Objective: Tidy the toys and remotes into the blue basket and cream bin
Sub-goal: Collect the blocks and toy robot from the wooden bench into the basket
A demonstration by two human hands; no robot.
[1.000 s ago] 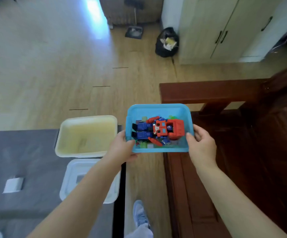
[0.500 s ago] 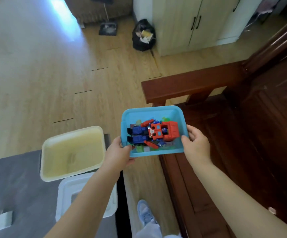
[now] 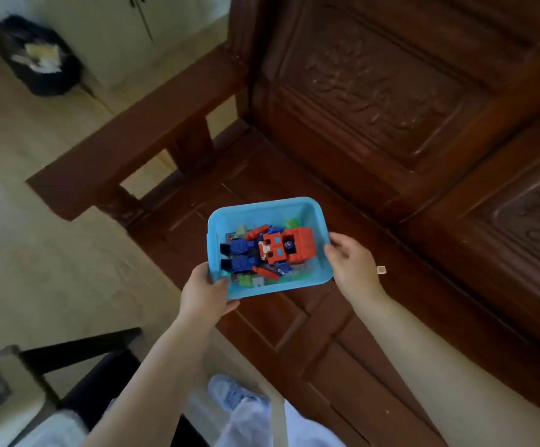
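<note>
Moved over wooden bench, blue basket, both hands gripping

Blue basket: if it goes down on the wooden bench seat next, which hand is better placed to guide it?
Right, probably. The right hand grips the blue basket on the side already over the wooden bench seat; the left hand holds the near corner at the seat's edge, toward the floor.

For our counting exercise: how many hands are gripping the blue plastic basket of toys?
2. The left hand grips the near-left corner of the blue plastic basket; the right hand holds its right rim, over the dark carved wooden bench.
</note>
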